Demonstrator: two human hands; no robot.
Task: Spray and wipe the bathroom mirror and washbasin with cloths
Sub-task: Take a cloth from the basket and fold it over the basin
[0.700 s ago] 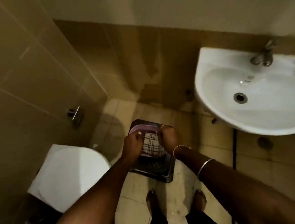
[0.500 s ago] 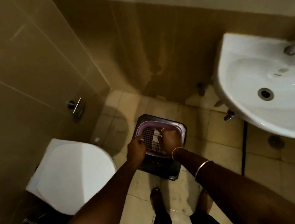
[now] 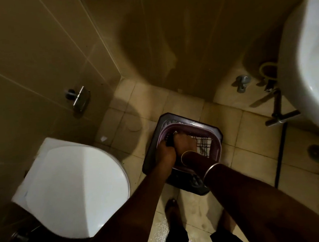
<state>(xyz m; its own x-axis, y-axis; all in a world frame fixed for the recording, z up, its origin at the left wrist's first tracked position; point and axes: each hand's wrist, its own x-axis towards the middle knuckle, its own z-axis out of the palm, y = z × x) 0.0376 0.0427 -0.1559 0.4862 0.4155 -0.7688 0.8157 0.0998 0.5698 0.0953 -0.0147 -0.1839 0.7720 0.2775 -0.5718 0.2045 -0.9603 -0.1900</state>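
L hand [image 3: 165, 151] curled on sth dark at basket [image 3: 212, 135] rim, can't tell what | R hand [image 3: 185, 142] inside basket, fingers down, grip hidden | checked cloth [image 3: 204, 143] in basket on dark stool [image 3: 215, 128], floor betw toilet [image 3: 74, 188] & washbasin [image 3: 307, 74] | cloth prob light, soft, limp – pinch a bunched fold, lift clear of mesh | no mirror in view
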